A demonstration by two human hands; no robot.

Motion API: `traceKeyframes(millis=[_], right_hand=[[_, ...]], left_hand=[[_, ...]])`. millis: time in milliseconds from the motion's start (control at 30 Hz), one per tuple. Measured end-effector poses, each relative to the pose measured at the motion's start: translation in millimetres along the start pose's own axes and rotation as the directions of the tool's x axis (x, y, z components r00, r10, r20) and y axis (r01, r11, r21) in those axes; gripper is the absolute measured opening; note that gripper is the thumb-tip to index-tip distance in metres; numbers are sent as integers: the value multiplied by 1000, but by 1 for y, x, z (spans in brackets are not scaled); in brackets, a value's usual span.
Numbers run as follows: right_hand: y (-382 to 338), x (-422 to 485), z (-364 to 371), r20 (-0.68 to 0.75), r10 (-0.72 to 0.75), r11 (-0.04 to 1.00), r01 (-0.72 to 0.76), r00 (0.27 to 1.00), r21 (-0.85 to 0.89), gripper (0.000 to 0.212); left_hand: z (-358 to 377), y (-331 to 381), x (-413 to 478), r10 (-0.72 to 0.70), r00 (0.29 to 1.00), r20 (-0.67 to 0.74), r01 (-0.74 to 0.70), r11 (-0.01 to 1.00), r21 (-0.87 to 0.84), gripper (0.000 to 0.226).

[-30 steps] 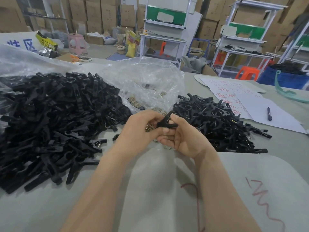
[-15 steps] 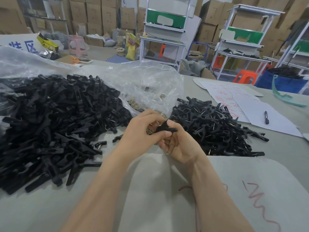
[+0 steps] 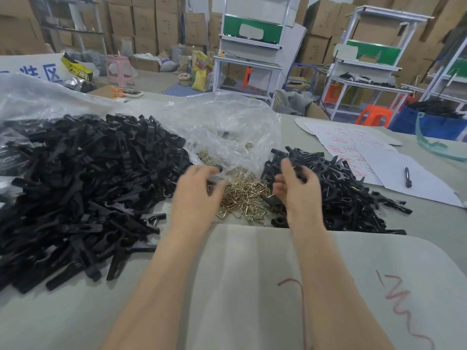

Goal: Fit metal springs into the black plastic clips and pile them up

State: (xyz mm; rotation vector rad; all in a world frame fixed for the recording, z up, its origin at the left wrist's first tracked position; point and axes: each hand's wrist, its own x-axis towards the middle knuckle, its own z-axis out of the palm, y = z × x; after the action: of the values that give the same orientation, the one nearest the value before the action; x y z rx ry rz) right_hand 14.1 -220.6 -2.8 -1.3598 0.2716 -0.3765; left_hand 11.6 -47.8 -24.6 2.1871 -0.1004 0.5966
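Observation:
My hands are apart over a loose heap of brass-coloured metal springs (image 3: 246, 198) spilling from a clear plastic bag (image 3: 222, 132). My left hand (image 3: 195, 195) is blurred, its fingers bent at the left edge of the springs, and I see nothing clearly held in it. My right hand (image 3: 297, 190) is at the near-left edge of the smaller pile of black clips (image 3: 341, 193). Its thumb and curled fingers are around one black clip (image 3: 297, 170). A much larger heap of black clip parts (image 3: 83, 188) lies to the left.
Grey padded sheet (image 3: 252, 286) covers the table in front of me. White papers with red writing (image 3: 358, 152) and a black pen (image 3: 407, 176) lie at the right. Shelving racks, cardboard boxes and orange stools stand beyond the table's far edge.
My hands, joined on one clip before, have separated. The right hand carried the clip right to the small pile, and the left hand moved left and forward, uncovering the springs.

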Motion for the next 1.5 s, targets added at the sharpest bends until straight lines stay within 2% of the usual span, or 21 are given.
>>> traceKeyframes(millis=[33,67,133,200,300,367,467,533,600,700,800,833,900,967,1033,1067,1167,1233,1333,1400,1500], right_hand=[[-3,4,-4,-42,26,994,-22,999,107,89],[-4,5,-7,-54,16,998,-13,998,61,103],[1,0,-5,-20,-50,946,41,999,-323,109],[8,-8,5,66,-111,803,129,992,-582,93],[15,-15,29,319,-178,652,355,931,-670,38],[18,-19,50,486,-136,527,478,863,-703,32],[29,-23,82,620,0,392,571,784,-722,42],[39,-23,94,617,57,273,582,785,-766,44],[47,-26,100,590,89,160,573,802,-804,46],[54,-33,108,576,50,56,574,816,-817,43],[57,-35,111,573,-43,10,574,818,-819,37],[57,-36,111,569,-76,30,572,819,-820,34],[52,-35,108,520,-159,145,541,839,-828,28],[42,-30,101,428,-218,360,480,877,-800,23],[29,-23,87,390,-205,649,423,898,-633,12],[23,-21,77,388,-193,746,391,901,-538,4],[14,-15,48,355,-120,922,237,927,-306,15],[14,-14,36,337,-81,974,147,938,-175,15],[21,-16,28,326,-76,990,110,942,-86,11],[30,-19,28,301,-97,988,127,949,-83,10],[40,-19,29,259,-143,966,192,955,-175,12]], left_hand=[[-4,-5,2,-75,993,-90,79,996,47,28],[-8,-10,3,-144,982,-119,158,980,117,27],[-12,-16,3,-299,954,-7,284,899,332,29],[-12,-16,1,-417,898,142,299,814,498,32],[-13,-17,0,-435,880,192,264,783,564,25],[-14,-19,2,-425,888,177,273,795,542,22],[-19,-18,3,-385,922,52,341,866,366,21],[-23,-19,5,-373,925,-75,381,909,171,21],[-23,-19,7,-402,905,-135,396,915,-73,17],[-19,-14,10,-424,897,-128,355,861,-365,15],[-16,-15,10,-405,906,-122,309,832,-461,24],[-15,-16,10,-401,908,-126,299,827,-477,24],[-14,-19,12,-422,900,-110,303,787,-537,17],[-12,-17,12,-466,883,-60,324,696,-641,19],[-9,-13,11,-450,893,-18,314,652,-690,21],[-8,-11,10,-415,910,1,300,657,-691,21],[-1,-1,6,-299,950,88,276,675,-685,21],[4,4,3,-243,960,141,274,700,-659,22],[9,7,-1,-217,963,158,268,777,-570,31],[11,7,-3,-225,960,164,279,783,-557,33],[13,6,-2,-208,963,173,269,811,-520,22]])
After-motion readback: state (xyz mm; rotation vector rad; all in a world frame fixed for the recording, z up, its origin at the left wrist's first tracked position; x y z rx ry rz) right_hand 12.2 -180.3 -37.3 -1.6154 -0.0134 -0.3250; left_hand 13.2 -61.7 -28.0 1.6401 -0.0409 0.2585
